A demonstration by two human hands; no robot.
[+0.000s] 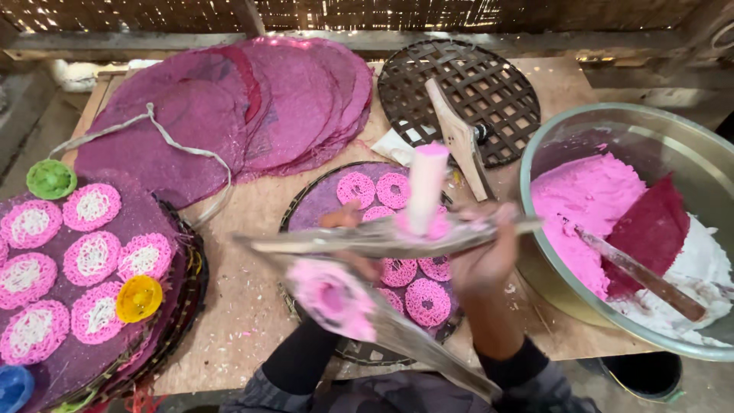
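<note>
Several pink-and-white lacy dough rings point(92, 256) are lying on a purple cloth-covered round tray point(164, 229) at far left, with a green plastic cap point(51, 178) and a yellow plastic cap point(138, 298) sitting beside them. Moving right, a stack of purple round cloths point(252, 107) is lying on the wooden table point(245, 306). At centre, the left hand point(348, 222) is mostly hiding behind a long blurred metal press point(382, 239) with a pink-white plunger point(425, 187); cannot tell how its fingers are closing. The right hand point(482, 256) is clamping the press bar from underneath, fingers together around it. Below them, plain pink dough rings point(427, 300) are filling a second purple-lined woven tray point(329, 195). Judging by this, keeping the press level and spacing rings apart is mattering most. At right, a metal bowl point(550, 138) is holding pink dough point(585, 199) and a scraper point(642, 275).
</note>
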